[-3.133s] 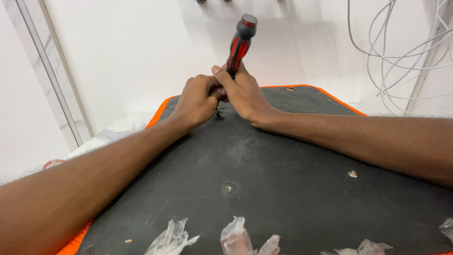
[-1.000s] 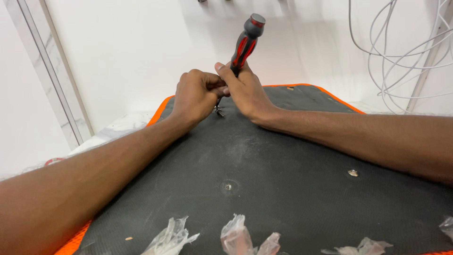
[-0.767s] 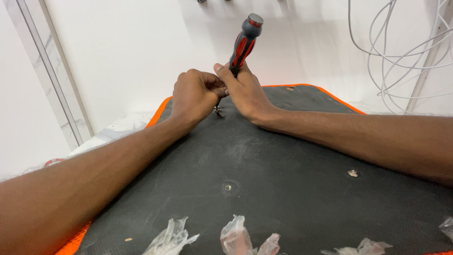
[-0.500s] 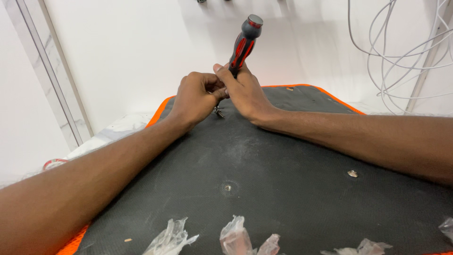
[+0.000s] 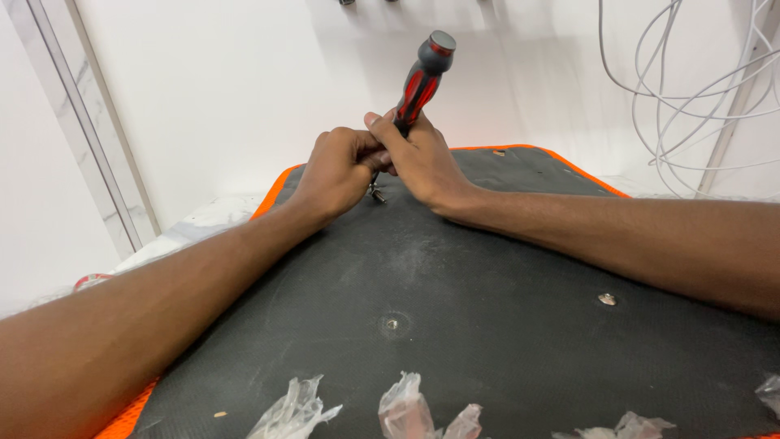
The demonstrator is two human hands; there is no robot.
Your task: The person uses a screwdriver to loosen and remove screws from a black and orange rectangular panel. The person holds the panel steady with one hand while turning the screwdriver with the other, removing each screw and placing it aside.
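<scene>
The right hand (image 5: 422, 158) is closed around the lower grip of a red-and-black screwdriver (image 5: 420, 81), whose handle tilts up and away above the knuckles. The left hand (image 5: 340, 167), curled and touching the right, pinches a small metal part (image 5: 376, 193) just beneath both hands on the black mat (image 5: 487, 276). Crumpled plastic bags (image 5: 406, 402) lie well nearer the person.

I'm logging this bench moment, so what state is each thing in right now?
screwdriver: tilted, tip down, gripped low on its handle.
right hand: closed around the screwdriver.
left hand: closed, pinching a small metal part at the tip.
black panel: lying flat, dusty, a screw seated in its middle.
plastic bags: crumpled, torn open.
white cables: hanging loose.
</scene>
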